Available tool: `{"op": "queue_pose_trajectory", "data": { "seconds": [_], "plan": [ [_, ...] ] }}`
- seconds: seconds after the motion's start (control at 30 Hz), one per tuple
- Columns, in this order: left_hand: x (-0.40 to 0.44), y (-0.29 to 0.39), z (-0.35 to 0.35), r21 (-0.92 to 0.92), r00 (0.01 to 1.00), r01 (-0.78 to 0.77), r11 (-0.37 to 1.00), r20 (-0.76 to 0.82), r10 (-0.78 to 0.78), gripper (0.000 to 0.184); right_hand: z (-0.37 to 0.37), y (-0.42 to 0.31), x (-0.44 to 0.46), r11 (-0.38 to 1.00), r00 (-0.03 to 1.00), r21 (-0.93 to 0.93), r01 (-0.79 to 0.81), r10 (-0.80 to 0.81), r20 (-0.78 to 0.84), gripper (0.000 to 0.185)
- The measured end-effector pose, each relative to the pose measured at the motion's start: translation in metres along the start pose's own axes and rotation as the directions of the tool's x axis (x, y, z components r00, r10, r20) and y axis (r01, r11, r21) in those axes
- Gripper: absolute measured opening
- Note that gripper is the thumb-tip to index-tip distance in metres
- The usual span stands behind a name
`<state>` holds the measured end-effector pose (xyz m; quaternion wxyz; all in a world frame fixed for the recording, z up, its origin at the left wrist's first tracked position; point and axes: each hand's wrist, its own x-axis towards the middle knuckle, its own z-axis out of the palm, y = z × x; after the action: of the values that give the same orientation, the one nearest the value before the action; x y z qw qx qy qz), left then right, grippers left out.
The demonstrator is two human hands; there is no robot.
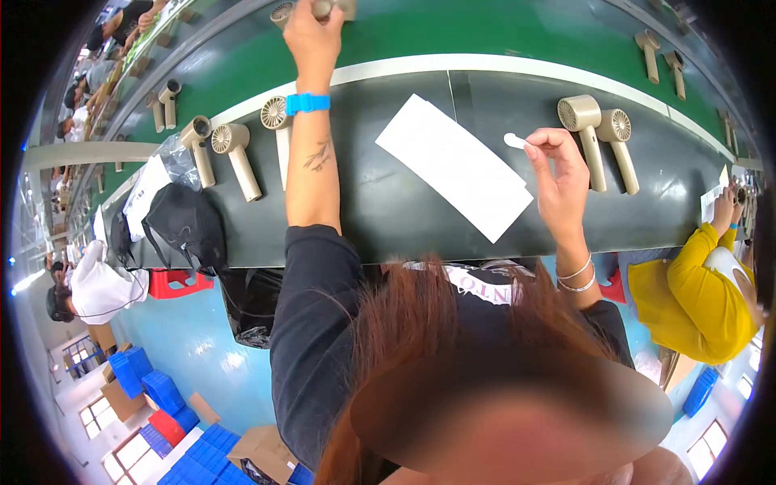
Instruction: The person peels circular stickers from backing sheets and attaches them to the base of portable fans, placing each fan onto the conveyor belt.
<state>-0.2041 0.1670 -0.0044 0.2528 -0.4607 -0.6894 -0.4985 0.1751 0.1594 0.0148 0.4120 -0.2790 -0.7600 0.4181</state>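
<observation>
Dark bench [364,202]: right of centre, my right hand [560,174] pinches a small white piece [512,140] (probably light, bendy; best held by its end); upper left, my left hand [314,36] touches a beige fan [343,10], grip unclear.

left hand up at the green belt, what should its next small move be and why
Probably ease the left hand back over the dark table with the beige item at its fingers, if the grip is firm; the picture's edge hides that. The right hand pinches a small white piece over there, so the two would be close together.
</observation>
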Motion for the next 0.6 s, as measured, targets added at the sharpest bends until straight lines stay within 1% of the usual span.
{"op": "queue_pose_trajectory", "data": {
  "seconds": [0.03,0.07,0.1,0.17,0.2,0.23,0.27,0.3,0.33,0.4,0.5,0.53,0.57,0.6],
  "plan": [
    [0.009,0.031,-0.020,-0.103,0.999,0.033,0.994,-0.035,-0.037,0.016,0.000,-0.001,-0.001,0.999,1.000,0.037,0.005,-0.005,-0.023,0.007],
    [0.011,0.054,-0.037,-0.239,0.989,0.146,0.960,0.048,-0.139,0.018,0.001,-0.003,-0.002,0.997,0.999,0.074,0.011,-0.007,-0.049,0.007],
    [0.007,0.073,-0.053,-0.359,0.964,0.263,0.896,0.146,-0.224,0.020,0.002,-0.005,-0.002,0.993,0.997,0.113,0.017,-0.009,-0.078,0.007],
    [-0.011,0.098,-0.083,-0.213,0.976,0.147,0.966,0.192,-0.107,0.028,0.000,-0.010,0.000,0.994,0.994,0.064,0.085,-0.081,-0.073,0.007],
    [-0.027,0.104,-0.085,-0.422,0.983,0.151,0.894,0.156,-0.093,0.026,0.000,-0.013,0.001,0.992,0.991,0.038,0.117,-0.114,-0.068,0.007],
    [-0.041,0.126,-0.099,-0.540,0.948,0.305,0.784,0.252,-0.195,0.030,0.001,-0.015,0.001,0.991,0.991,0.055,0.123,-0.120,-0.067,0.007],
    [-0.057,0.131,-0.105,-0.391,0.974,0.162,0.906,0.208,-0.084,0.037,0.002,-0.019,0.000,0.988,0.996,0.125,0.085,-0.081,-0.036,0.007],
    [-0.068,0.142,-0.110,-0.305,0.983,0.038,0.952,0.181,0.019,0.041,0.003,-0.024,-0.002,0.980,0.999,0.194,0.046,-0.047,0.000,0.006],
    [-0.078,0.154,-0.112,-0.320,0.981,0.008,0.947,0.188,0.055,0.043,0.004,-0.028,-0.002,0.965,0.999,0.262,0.005,-0.015,0.038,0.006],
    [-0.103,0.161,-0.109,-0.388,0.973,0.089,0.917,0.232,0.004,0.044,0.008,-0.034,-0.003,0.944,0.998,0.330,-0.004,-0.017,0.063,0.012],
    [-0.124,0.174,-0.112,-0.468,0.929,0.281,0.838,0.350,-0.116,0.042,0.014,-0.048,-0.004,0.891,0.996,0.451,-0.055,0.019,0.085,0.025],
    [-0.128,0.177,-0.112,-0.488,0.924,0.298,0.820,0.362,-0.121,0.043,0.016,-0.051,-0.004,0.866,0.995,0.494,-0.074,0.034,0.089,0.030],
    [-0.133,0.179,-0.113,-0.505,0.918,0.319,0.802,0.375,-0.129,0.045,0.016,-0.050,-0.005,0.873,0.992,0.480,-0.085,0.028,0.126,0.043],
    [-0.138,0.181,-0.115,-0.519,0.911,0.340,0.784,0.387,-0.139,0.046,0.018,-0.049,-0.006,0.870,0.991,0.488,-0.079,0.017,0.130,0.042]
  ]
}}
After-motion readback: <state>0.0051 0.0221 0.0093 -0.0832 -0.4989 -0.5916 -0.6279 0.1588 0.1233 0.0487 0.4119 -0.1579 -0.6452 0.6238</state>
